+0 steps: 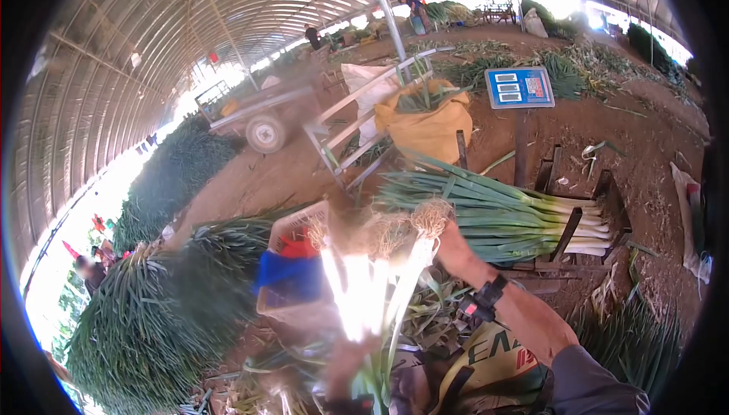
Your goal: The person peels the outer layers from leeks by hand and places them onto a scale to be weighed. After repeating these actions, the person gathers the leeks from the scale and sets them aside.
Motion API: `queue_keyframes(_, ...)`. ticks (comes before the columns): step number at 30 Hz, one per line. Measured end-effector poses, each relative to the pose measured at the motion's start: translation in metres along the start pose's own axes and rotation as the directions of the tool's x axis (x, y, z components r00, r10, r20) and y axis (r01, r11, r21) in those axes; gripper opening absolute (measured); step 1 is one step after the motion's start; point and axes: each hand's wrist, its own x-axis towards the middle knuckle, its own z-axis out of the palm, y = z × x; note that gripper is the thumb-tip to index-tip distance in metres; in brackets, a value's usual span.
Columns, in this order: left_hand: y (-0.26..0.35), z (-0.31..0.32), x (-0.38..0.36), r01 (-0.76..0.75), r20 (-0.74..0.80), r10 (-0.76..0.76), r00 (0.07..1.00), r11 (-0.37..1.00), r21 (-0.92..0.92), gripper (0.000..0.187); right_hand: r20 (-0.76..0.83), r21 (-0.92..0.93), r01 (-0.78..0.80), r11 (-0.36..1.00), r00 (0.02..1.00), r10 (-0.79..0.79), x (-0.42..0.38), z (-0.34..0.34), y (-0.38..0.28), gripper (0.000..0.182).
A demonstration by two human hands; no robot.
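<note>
A bunch of green onions (pixel 361 293) stands upright in front of me, roots up, its white stems glaring in strong light. My left hand (pixel 353 358), smeared by motion, is closed around the lower part of the bunch. At the root end of one green onion (pixel 410 271), on the bunch's right side, my right hand (pixel 453 248) is closed; the roots and stem partly hide its fingers. Beyond my right arm, trimmed green onions (pixel 509 217) lie on a metal rack (pixel 566 234), white ends to the right.
A crate (pixel 292 301) with blue and red material stands behind the bunch. Large onion heaps (pixel 163 309) lie left. A blue scale display (pixel 519 88) on a post, a yellow sack (pixel 425 123) and a cart (pixel 266 132) stand ahead. Other people work far back and at left.
</note>
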Motion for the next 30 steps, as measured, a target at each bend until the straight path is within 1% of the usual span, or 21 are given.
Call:
queue_keyframes(1, 0.002, 0.002, 0.0, -0.01, -0.018, 0.01, 1.0, 1.0, 0.0, 0.021, -0.037, -0.199, 0.128, 0.972, 0.99, -0.138, 0.01, -0.013, -0.012, 0.019)
queue_keyframes(2, 0.003, 0.003, -0.001, -0.019, -0.036, 0.019, 0.999, 1.0, -0.001, 0.022, -0.047, -0.393, 0.236, 0.889, 0.96, -0.276, 0.022, -0.03, -0.027, 0.02)
queue_keyframes(3, 0.0, 0.003, -0.002, -0.033, -0.051, 0.032, 0.998, 0.999, -0.024, 0.023, -0.027, -0.571, 0.319, 0.756, 0.914, -0.406, 0.032, -0.047, -0.042, 0.022)
queue_keyframes(5, 0.007, 0.003, -0.005, -0.035, -0.047, 0.033, 0.998, 0.998, -0.051, 0.024, -0.142, -0.308, 0.288, 0.907, 0.928, -0.343, 0.045, -0.077, -0.074, 0.026)
queue_keyframes(6, 0.01, 0.003, -0.007, -0.036, -0.044, 0.033, 0.998, 0.997, -0.065, 0.025, -0.192, 0.201, 0.136, 0.97, 0.977, -0.097, 0.049, -0.09, -0.091, 0.028)
queue_keyframes(7, 0.019, 0.004, -0.01, -0.072, -0.024, 0.07, 0.997, 0.994, -0.088, 0.025, -0.112, 0.658, -0.037, 0.752, 0.983, 0.146, 0.05, -0.097, -0.099, 0.03)
queue_keyframes(8, 0.023, 0.004, -0.012, -0.106, -0.004, 0.107, 0.994, 0.988, -0.111, 0.025, -0.157, 0.538, 0.054, 0.841, 0.987, 0.037, 0.047, -0.098, -0.096, 0.03)
queue_keyframes(9, 0.022, 0.002, -0.013, -0.084, -0.003, 0.084, 0.996, 0.993, -0.078, 0.027, -0.186, 0.404, 0.149, 0.903, 0.979, -0.078, 0.042, -0.096, -0.092, 0.029)
queue_keyframes(11, 0.033, 0.004, -0.016, -0.017, -0.049, 0.014, 0.999, 0.999, -0.048, 0.027, -0.046, 0.373, -0.138, 0.918, 0.985, 0.166, 0.021, -0.103, -0.097, 0.035)
queue_keyframes(12, 0.047, 0.008, -0.022, 0.018, -0.076, -0.021, 0.997, 0.999, -0.038, 0.027, 0.086, 0.303, -0.183, 0.935, 0.983, 0.164, 0.01, -0.101, -0.094, 0.039)
queue_keyframes(14, 0.063, 0.011, -0.026, 0.069, -0.054, -0.073, 0.996, 0.995, -0.076, 0.029, 0.341, 0.149, -0.244, 0.958, 0.922, 0.182, -0.015, -0.095, -0.083, 0.047)
queue_keyframes(16, 0.063, 0.008, -0.026, 0.089, -0.023, -0.091, 0.996, 0.992, -0.085, 0.03, 0.486, 0.129, -0.335, 0.933, 0.842, 0.236, -0.02, -0.09, -0.007, 0.052)
queue_keyframes(18, 0.064, 0.009, -0.026, 0.069, -0.018, -0.071, 0.997, 0.994, -0.085, 0.029, 0.542, 0.07, -0.302, 0.951, 0.812, 0.218, -0.022, -0.078, -0.01, 0.054)
queue_keyframes(19, 0.065, 0.01, -0.026, 0.059, -0.015, -0.06, 0.998, 0.995, -0.084, 0.028, 0.534, 0.025, -0.223, 0.974, 0.827, 0.176, -0.028, -0.071, -0.012, 0.054)
queue_keyframes(22, 0.043, 0.006, -0.021, -0.053, 0.019, 0.055, 0.998, 0.991, -0.126, 0.028, 0.513, -0.073, -0.191, 0.979, 0.835, 0.201, -0.028, -0.059, -0.023, 0.054)
queue_keyframes(23, 0.045, 0.007, -0.022, -0.027, 0.009, 0.028, 1.0, 0.993, -0.112, 0.028, 0.491, -0.118, -0.197, 0.973, 0.84, 0.23, -0.027, -0.058, -0.008, 0.053)
queue_keyframes(25, 0.051, 0.008, -0.024, 0.021, -0.011, -0.022, 1.0, 0.996, -0.083, 0.029, 0.477, -0.003, -0.379, 0.925, 0.813, 0.335, -0.034, -0.047, -0.049, 0.046)
queue_keyframes(27, 0.041, 0.008, -0.022, -0.152, 0.045, 0.148, 0.988, 0.981, 0.122, 0.032, 0.445, -0.161, -0.312, 0.936, 0.823, 0.352, -0.032, -0.033, -0.04, 0.041)
queue_keyframes(28, 0.037, 0.008, -0.02, -0.238, 0.084, 0.225, 0.971, 0.946, 0.219, 0.035, 0.447, -0.154, -0.309, 0.939, 0.826, 0.345, -0.034, -0.032, -0.039, 0.039)
queue_keyframes(29, 0.049, 0.013, -0.024, -0.124, 0.069, 0.133, 0.989, 0.984, -0.126, 0.033, 0.448, -0.146, -0.306, 0.941, 0.828, 0.338, -0.037, -0.03, -0.04, 0.037)
queue_keyframes(30, 0.06, 0.019, -0.027, -0.011, 0.054, 0.041, 0.998, 0.888, -0.461, 0.031, 0.449, -0.138, -0.302, 0.943, 0.83, 0.332, -0.039, -0.029, -0.04, 0.035)
